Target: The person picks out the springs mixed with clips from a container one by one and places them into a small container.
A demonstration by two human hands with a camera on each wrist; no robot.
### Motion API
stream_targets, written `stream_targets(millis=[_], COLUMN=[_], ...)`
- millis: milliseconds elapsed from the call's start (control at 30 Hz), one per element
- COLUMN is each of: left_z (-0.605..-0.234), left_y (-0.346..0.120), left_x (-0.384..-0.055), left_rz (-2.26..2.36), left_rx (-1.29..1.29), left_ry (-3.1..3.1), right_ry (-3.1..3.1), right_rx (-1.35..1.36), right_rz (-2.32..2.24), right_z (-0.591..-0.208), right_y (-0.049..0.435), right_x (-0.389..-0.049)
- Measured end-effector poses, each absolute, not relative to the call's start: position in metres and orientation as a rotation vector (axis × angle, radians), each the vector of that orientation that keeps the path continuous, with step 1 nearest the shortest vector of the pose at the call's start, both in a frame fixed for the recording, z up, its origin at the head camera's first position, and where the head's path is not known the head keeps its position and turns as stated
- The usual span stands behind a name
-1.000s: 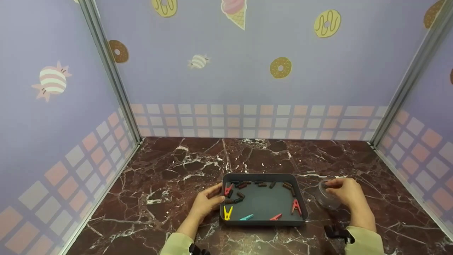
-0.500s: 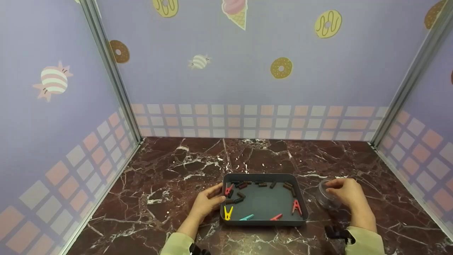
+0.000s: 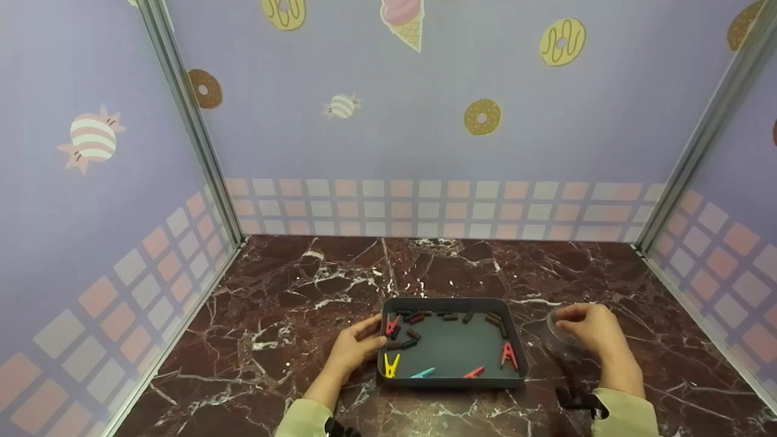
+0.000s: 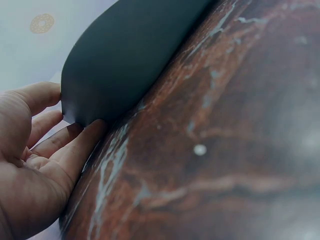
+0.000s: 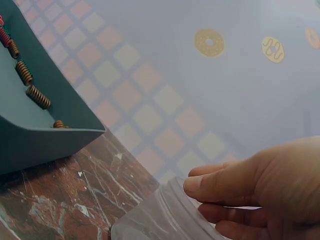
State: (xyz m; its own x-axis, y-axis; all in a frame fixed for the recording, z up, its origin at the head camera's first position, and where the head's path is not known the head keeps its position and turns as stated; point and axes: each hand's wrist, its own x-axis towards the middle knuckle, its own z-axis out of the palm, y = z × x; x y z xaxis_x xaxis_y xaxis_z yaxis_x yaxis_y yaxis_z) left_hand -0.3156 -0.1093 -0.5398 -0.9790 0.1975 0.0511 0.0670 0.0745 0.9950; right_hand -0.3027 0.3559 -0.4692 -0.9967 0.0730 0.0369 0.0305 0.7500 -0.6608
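Observation:
My left hand (image 3: 355, 347) is at the left side of a dark grey tray (image 3: 452, 382). In the left wrist view, extended fingers (image 4: 82, 147) touch the tray's outer wall (image 4: 115, 60). Inside the tray lie several coil springs (image 3: 414, 334), brown and dark, mostly along the far and left sides. A yellow clothespin (image 3: 391, 365), a blue clothespin (image 3: 423, 372) and several red clothespins (image 3: 508, 355) lie by the walls. To the right, my right hand (image 3: 595, 331) pinches the rim of a clear plastic jar (image 5: 155, 215); its thumb (image 5: 195, 185) rests at the rim.
The tray and jar stand on a dark red marbled tabletop (image 3: 315, 273). A lilac wall (image 3: 413, 152) with printed sweets rises at the back, and side panels close in left and right with metal posts (image 3: 194, 121) at the corners.
My right hand has shifted very slightly left at the jar's rim. The left hand, the tray and its contents have stayed in place.

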Motion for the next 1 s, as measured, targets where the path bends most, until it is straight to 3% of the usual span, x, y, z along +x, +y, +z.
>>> stream_targets(millis=[1000], left_z=[-0.541], left_y=[-0.109], left_x=[-0.315], left_rz=[2.064], left_rx=[0.275], left_ry=[2.227], right_ry=[-2.788], right_rx=[0.268], right_rz=[1.148], right_z=[-0.464], right_y=[0.277], right_x=[-0.315])
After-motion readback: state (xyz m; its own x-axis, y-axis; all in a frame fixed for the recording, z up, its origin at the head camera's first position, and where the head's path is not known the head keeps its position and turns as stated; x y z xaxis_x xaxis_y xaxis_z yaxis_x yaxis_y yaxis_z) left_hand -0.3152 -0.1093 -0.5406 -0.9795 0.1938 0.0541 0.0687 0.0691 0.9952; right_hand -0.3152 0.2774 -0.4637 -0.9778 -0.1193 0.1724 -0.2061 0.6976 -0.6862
